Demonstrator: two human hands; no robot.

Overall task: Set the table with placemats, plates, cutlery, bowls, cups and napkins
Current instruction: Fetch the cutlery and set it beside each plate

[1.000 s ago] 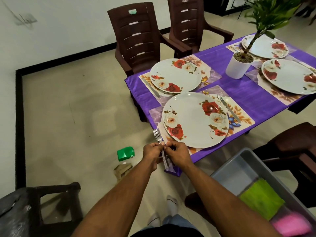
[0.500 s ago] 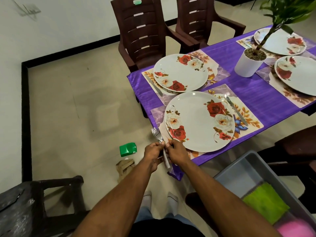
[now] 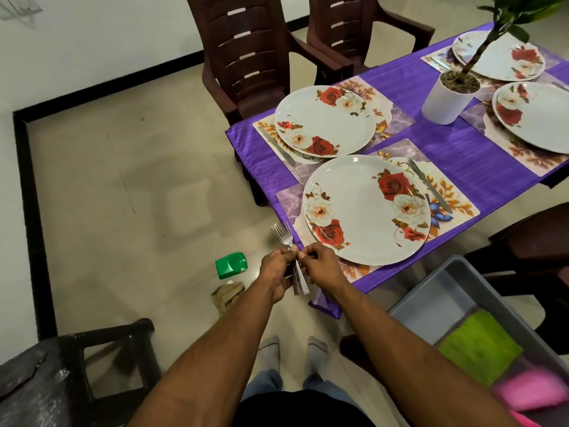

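From the head camera, both hands meet just off the near corner of the table [image 3: 480,155], over the floor. The left hand [image 3: 277,266] is curled round a small bundle of thin, shiny metal forks [image 3: 284,237], tines fanned upward and the flat handles poking out below the palm. The right hand [image 3: 320,266] pinches at the same bundle near the necks of the forks, fingertips touching the left hand's.

The table wears a glossy purple cloth [image 3: 455,146] with fine streaks; a fold of it hangs off the near corner just beside the right wrist. Rectangular placemats with printed flowers lie on it. The nearest placemat [image 3: 449,192] carries a round, smooth white plate [image 3: 365,208] painted with red and cream roses; the plate's rim reaches close to the table's near edge. A slim metal knife [image 3: 429,184] lies on the mat along the plate's far side. A second rose plate [image 3: 324,120] sits toward the far edge, with another knife [image 3: 281,154] beside it near the table's end. Two more plates sit farther right, behind a white cylindrical pot [image 3: 445,98] holding a leafy plant.

Two brown slatted plastic chairs [image 3: 246,57] stand tight against the far edge. A grey bin [image 3: 431,306] at the lower right holds fuzzy green and pink cloths. On the pale tiled floor left of the hands lie a green box [image 3: 231,265] and a crumpled brown scrap.
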